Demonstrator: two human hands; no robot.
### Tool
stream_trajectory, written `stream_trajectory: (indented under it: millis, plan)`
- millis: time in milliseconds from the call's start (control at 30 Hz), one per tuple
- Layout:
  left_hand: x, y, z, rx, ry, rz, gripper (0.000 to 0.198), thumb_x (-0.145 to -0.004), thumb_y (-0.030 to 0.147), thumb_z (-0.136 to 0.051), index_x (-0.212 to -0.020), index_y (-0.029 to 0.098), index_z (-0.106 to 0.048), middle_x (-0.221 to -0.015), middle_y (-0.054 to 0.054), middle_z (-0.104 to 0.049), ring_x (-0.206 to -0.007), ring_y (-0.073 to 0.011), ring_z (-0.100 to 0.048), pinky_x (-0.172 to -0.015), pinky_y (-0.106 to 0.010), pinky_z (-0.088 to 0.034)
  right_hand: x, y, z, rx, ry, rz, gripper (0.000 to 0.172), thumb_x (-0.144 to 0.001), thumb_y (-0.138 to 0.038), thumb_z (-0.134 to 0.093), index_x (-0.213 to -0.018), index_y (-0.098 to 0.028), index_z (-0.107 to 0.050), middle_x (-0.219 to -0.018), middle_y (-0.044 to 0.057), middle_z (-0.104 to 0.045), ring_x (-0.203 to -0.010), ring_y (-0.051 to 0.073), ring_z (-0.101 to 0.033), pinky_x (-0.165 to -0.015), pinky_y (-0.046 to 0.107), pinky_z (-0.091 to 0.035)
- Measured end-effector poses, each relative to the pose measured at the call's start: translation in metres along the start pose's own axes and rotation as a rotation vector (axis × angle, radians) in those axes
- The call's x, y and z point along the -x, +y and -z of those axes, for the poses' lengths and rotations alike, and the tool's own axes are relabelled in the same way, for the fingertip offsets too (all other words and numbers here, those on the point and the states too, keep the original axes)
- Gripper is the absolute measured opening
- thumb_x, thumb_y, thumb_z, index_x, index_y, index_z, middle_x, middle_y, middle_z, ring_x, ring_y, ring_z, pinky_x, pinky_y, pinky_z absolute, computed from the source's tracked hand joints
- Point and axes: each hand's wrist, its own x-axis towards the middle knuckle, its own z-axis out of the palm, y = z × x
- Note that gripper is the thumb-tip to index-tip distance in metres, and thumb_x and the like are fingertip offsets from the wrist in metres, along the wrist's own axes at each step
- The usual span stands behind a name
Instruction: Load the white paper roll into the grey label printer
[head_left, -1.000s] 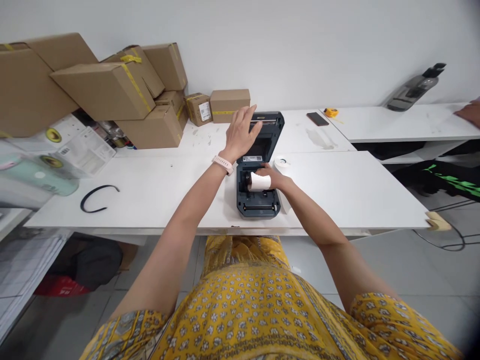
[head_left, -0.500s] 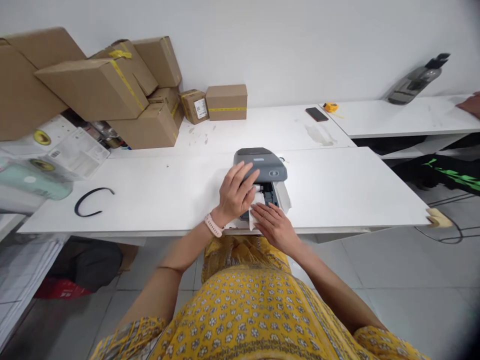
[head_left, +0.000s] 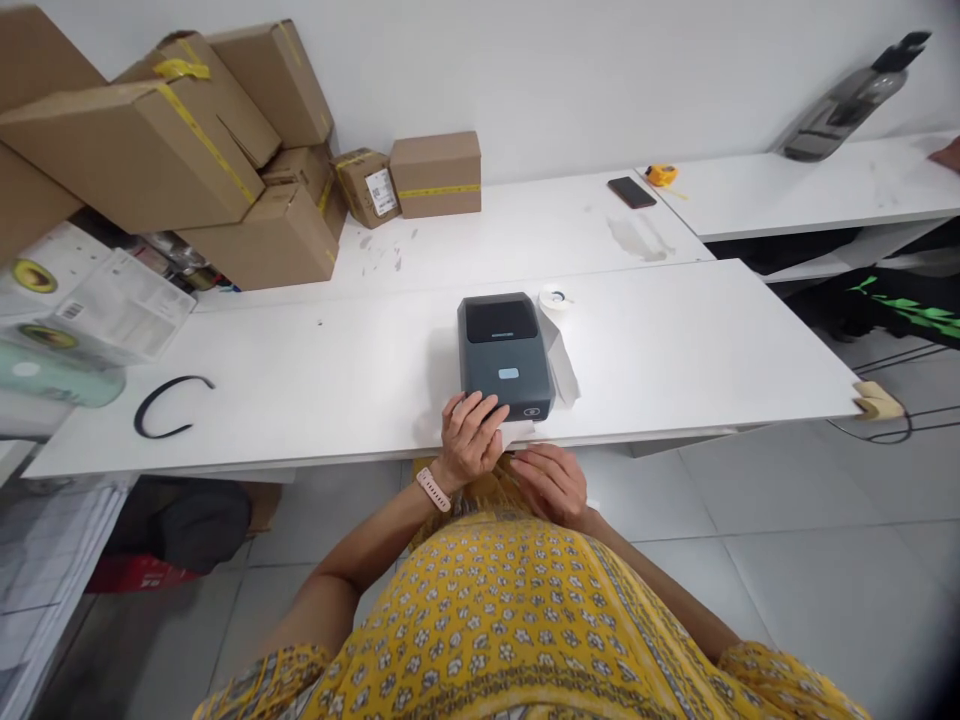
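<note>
A dark grey label printer (head_left: 504, 352) sits on the white table (head_left: 300, 390) near its front edge, with the lid closed. My left hand (head_left: 469, 440) rests against the printer's front left corner, fingers apart and laid on the casing, a pink watch on the wrist. A white label strip (head_left: 519, 433) sticks out of the printer's front slot. My right hand (head_left: 551, 485) is just below the table edge, its fingers curled at the end of that strip. A small white label roll (head_left: 556, 297) lies behind the printer on the right.
Stacked cardboard boxes (head_left: 187, 150) fill the back left. A black curved band (head_left: 169, 403) lies at the left. A phone (head_left: 631, 192) and yellow tape measure (head_left: 661, 175) lie on the far table. Another person's hand (head_left: 946, 155) shows at the right edge.
The printer lid went from open to closed. My left hand came from the raised lid down to the printer's front. My right hand left the roll inside and drew back to the table edge.
</note>
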Motion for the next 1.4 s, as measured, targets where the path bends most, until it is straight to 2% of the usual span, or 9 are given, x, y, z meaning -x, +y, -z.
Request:
stream_trajectory:
  millis: [133,300,433,633,767,933,1067,1133,1400]
  plan:
    - [0.003,0.003,-0.007,-0.045,-0.021,0.073,0.04,-0.096,0.033,-0.047,-0.125,0.026,-0.074,-0.118,-0.01,-0.078,-0.122,-0.0274,-0.066,-0.113,-0.049,-0.045,-0.017,0.004,0.003,0.15,0.14,-0.153,0.062,-0.094,-0.02,-0.058,-0.154,-0.032,-0.049,-0.136,0.009,-0.072,-0.128,0.029,-0.067,-0.104,0.048,-0.058]
    - [-0.004,0.002,-0.007,-0.024,0.04,0.059,0.039,-0.097,0.029,-0.048,-0.126,0.026,-0.074,-0.111,-0.009,-0.079,-0.115,-0.0263,-0.066,-0.109,-0.047,-0.044,-0.052,0.024,-0.001,0.13,0.001,-0.26,0.061,-0.102,-0.025,-0.032,-0.163,-0.027,-0.036,-0.162,0.008,-0.051,-0.158,0.031,-0.035,-0.125,0.056,-0.037]
    - [0.0,-0.002,-0.007,0.017,0.034,0.062,0.038,-0.097,0.025,-0.048,-0.124,0.028,-0.074,-0.107,-0.008,-0.079,-0.112,-0.0254,-0.066,-0.106,-0.046,-0.045,-0.054,0.035,-0.012,0.113,-0.055,-0.285,0.06,-0.102,-0.027,-0.023,-0.159,-0.029,-0.043,-0.154,0.005,-0.06,-0.155,0.027,-0.042,-0.125,0.053,-0.036]
    - [0.014,-0.009,-0.025,-0.001,-0.025,0.159,0.043,-0.104,0.043,-0.037,-0.094,0.035,-0.078,-0.087,-0.006,-0.076,-0.104,-0.0253,-0.066,-0.106,-0.048,-0.044,-0.03,0.048,-0.048,0.064,0.113,-0.369,0.063,-0.1,-0.031,-0.017,-0.141,-0.028,-0.065,-0.135,0.007,-0.071,-0.147,0.031,-0.05,-0.119,0.058,-0.042]
    - [0.005,-0.002,-0.014,0.062,-0.035,0.227,0.042,-0.103,0.042,-0.037,-0.09,0.033,-0.076,-0.089,-0.006,-0.077,-0.103,-0.025,-0.067,-0.103,-0.049,-0.048,-0.033,0.049,-0.049,0.04,0.127,-0.356,0.062,-0.101,-0.031,-0.017,-0.14,-0.029,-0.065,-0.136,0.008,-0.07,-0.147,0.031,-0.049,-0.12,0.058,-0.04]
    - [0.003,0.019,0.032,0.358,0.034,0.661,0.046,-0.1,0.055,-0.042,-0.083,0.025,-0.072,-0.079,-0.008,-0.071,-0.08,-0.0232,-0.066,-0.076,-0.043,-0.055,-0.052,0.033,-0.017,-0.113,0.083,-0.399,0.056,-0.105,-0.028,-0.02,-0.15,-0.033,-0.052,-0.146,0.004,-0.063,-0.149,0.025,-0.049,-0.121,0.055,-0.044]
    - [-0.009,0.032,0.043,0.902,-0.451,1.174,0.056,-0.095,0.067,-0.049,-0.072,0.022,-0.074,-0.063,-0.002,-0.062,-0.054,-0.0139,-0.053,-0.053,-0.03,-0.042,-0.056,0.024,-0.006,-0.188,0.099,-0.508,0.053,-0.106,-0.034,-0.021,-0.148,-0.032,-0.053,-0.148,0.006,-0.062,-0.148,0.026,-0.051,-0.121,0.054,-0.044]
    - [-0.021,0.035,0.036,1.104,-0.563,1.333,0.059,-0.09,0.072,-0.055,-0.073,0.02,-0.076,-0.063,-0.002,-0.062,-0.05,-0.0105,-0.048,-0.05,-0.027,-0.037,-0.056,0.024,-0.007,-0.182,0.099,-0.511,0.052,-0.107,-0.036,-0.021,-0.145,-0.031,-0.056,-0.148,0.006,-0.063,-0.148,0.026,-0.051,-0.122,0.054,-0.043]
    - [-0.034,0.041,0.023,1.198,-0.439,1.383,0.047,-0.079,0.063,-0.076,-0.073,0.017,-0.075,-0.057,0.002,-0.059,-0.046,-0.0061,-0.045,-0.048,-0.024,-0.033,-0.054,0.03,-0.007,-0.124,0.101,-0.417,0.047,-0.107,-0.03,-0.027,-0.141,-0.031,-0.059,-0.143,0.005,-0.066,-0.142,0.025,-0.055,-0.118,0.052,-0.044]
